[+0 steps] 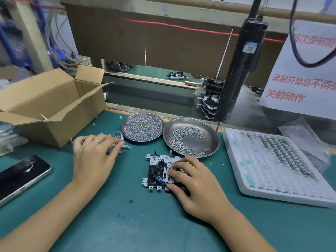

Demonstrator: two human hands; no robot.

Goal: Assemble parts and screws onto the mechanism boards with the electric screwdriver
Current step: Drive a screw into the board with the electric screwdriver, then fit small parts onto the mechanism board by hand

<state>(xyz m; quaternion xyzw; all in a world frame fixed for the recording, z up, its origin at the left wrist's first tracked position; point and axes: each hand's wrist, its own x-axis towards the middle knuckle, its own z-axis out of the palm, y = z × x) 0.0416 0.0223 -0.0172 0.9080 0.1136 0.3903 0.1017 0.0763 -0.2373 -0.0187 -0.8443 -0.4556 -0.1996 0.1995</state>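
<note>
A mechanism board [157,171], white metal with black parts and a small blue piece, lies on the green mat in front of me. My right hand [196,186] rests on its right side, fingers curled over it. My left hand [92,157] lies over a small pile of grey plastic parts [125,146] left of the dishes, fingertips touching them. Two steel dishes hold screws: a full one [142,127] and a partly filled one [190,137]. The black electric screwdriver [236,73] hangs above the right dish, held by neither hand.
An open cardboard box [51,104] stands at the left. A phone [21,177] lies at the left edge. A white tray of small parts [278,164] sits at the right. More mechanism boards [209,99] are stacked behind the bench edge.
</note>
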